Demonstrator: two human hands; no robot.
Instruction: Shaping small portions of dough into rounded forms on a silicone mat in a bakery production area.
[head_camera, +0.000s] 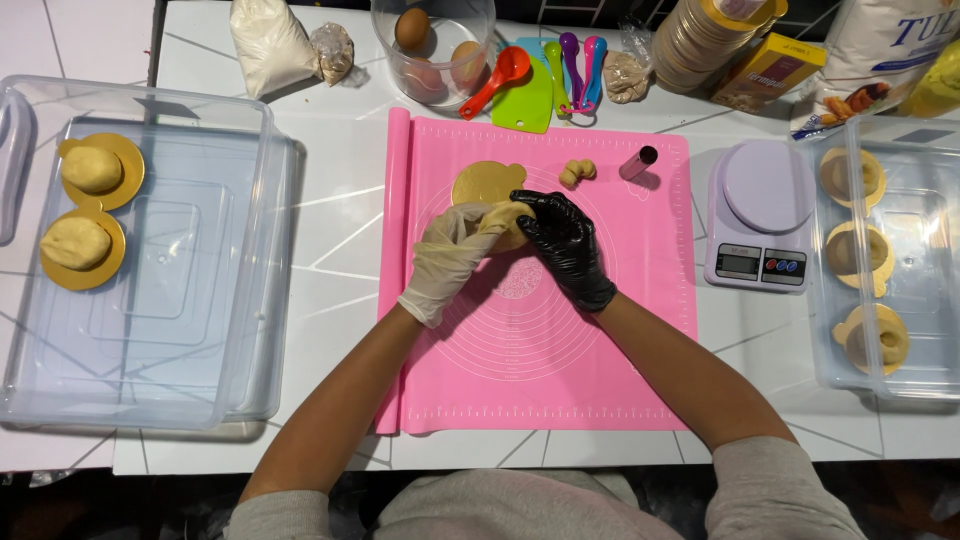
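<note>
Pinching soft dough piece (505, 218) over gold board (482, 183) on pink mat (600, 330) — left hand (450, 255) and right hand (565, 245) fingers closing around it; likely pliable, easily dented — gripping at edges advisable.

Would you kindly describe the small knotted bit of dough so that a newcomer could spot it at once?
Start at the pink mat in the middle of the table. Near its top edge, just beyond the black-gloved right hand, lies a small knotted dough piece. It lies bare on the mat between the gold disc and a short metal tube.
</note>
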